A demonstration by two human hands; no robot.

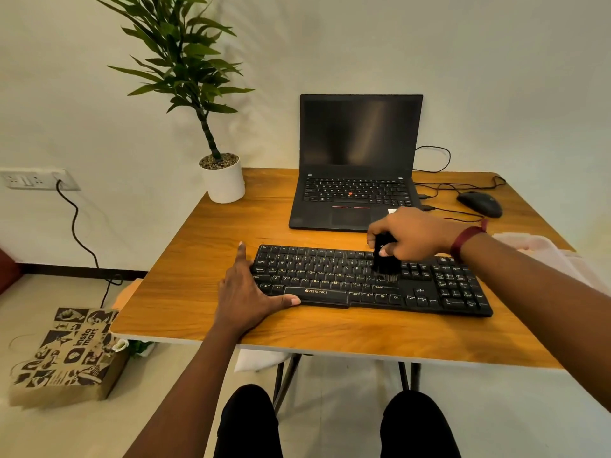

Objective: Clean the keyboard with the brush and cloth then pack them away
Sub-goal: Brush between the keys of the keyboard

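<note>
A black keyboard (330,276) lies across the near part of the wooden table (205,252). My right hand (413,236) grips a black brush (385,259), whose bristles rest on the keys right of the letter block. My left hand (248,285) is spread flat against the keyboard's left end, thumb along its front edge, fingers apart. A pale pink cloth (542,251) lies at the table's right edge, partly hidden behind my right forearm.
An open black laptop (357,180) stands behind the keyboard, with a black mouse (479,203) and cables to its right. A potted plant in a white pot (224,180) occupies the back left corner. A printed paper bag (66,355) sits on the floor at left.
</note>
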